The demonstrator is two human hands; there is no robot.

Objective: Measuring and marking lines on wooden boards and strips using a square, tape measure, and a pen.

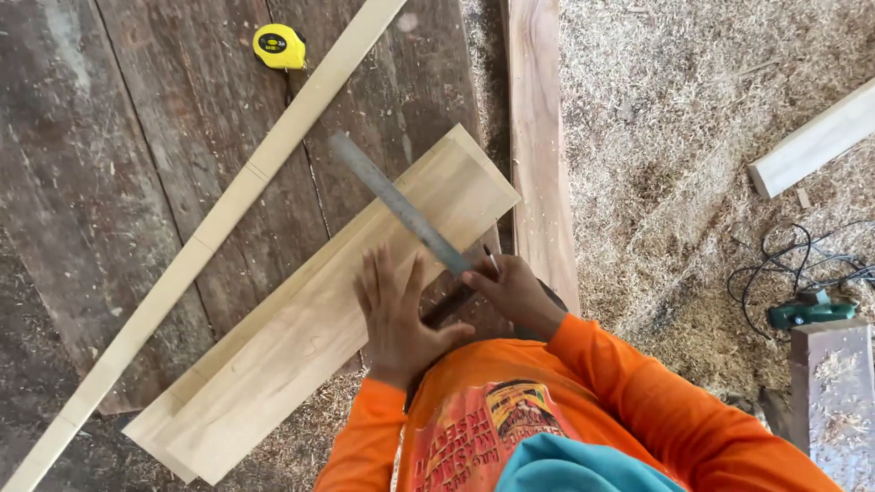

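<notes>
Left hand (394, 314) flat, fingers spread on board (301, 328); right hand (512, 290) gripping pencil (490, 261) beside metal square (401, 205)

Bright, even daylight; perhaps slight blur

Pale wooden board (310, 319): flat on the bench, running diagonally from lower left of the frame to centre, stacked on a second, similar board offset beneath it. Metal try square (401, 208): grey steel blade laid across the board's upper end, angled toward upper left, dark stock at the board's near edge.
</notes>
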